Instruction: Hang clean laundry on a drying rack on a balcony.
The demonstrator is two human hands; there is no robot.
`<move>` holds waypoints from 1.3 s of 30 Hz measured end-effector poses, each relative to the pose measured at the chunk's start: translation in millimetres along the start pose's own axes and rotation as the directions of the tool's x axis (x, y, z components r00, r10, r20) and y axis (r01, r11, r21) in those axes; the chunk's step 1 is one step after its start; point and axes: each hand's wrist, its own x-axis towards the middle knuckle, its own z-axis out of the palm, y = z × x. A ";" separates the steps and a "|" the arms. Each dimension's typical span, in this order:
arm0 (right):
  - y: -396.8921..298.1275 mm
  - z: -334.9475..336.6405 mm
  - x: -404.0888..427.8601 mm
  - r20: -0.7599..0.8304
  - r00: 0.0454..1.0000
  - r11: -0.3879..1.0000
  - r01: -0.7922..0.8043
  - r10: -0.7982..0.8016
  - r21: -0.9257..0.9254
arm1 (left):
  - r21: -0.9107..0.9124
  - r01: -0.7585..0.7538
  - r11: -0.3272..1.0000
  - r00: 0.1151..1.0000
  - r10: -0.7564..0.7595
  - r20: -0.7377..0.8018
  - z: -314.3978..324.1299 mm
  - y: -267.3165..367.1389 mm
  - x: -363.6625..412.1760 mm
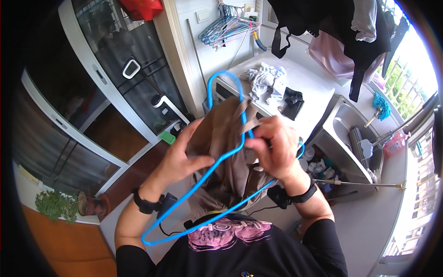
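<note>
A brown garment point(221, 124) hangs bunched in front of my chest, its folds draping down toward my lap. My left hand point(185, 157) has its fingers behind the cloth's left side, and its thumb lies close to a blue clothes hanger point(221, 160). Curled near the hanger's neck, my right hand point(277, 145) pinches the hanger together with an edge of the cloth. The hanger is tilted, hook upward, with its long bar slanting low across my front. Which opening of the garment the hanger passes through cannot be told.
Crumpled light laundry point(266, 81) and a dark cloth point(293, 97) lie on a white countertop point(315, 91). Several hangers point(225, 27) hang on the wall. Black clothing point(328, 20) hangs overhead. A metal sink point(346, 121) stands right, sliding doors point(100, 74) and a potted plant point(57, 204) left.
</note>
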 end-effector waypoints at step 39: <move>18.5 8.9 -125.3 -0.133 0.583 0.596 -0.795 0.802 0.111 | 0.652 -0.162 0.741 0.842 0.449 -0.301 -14.5 81.5 81.3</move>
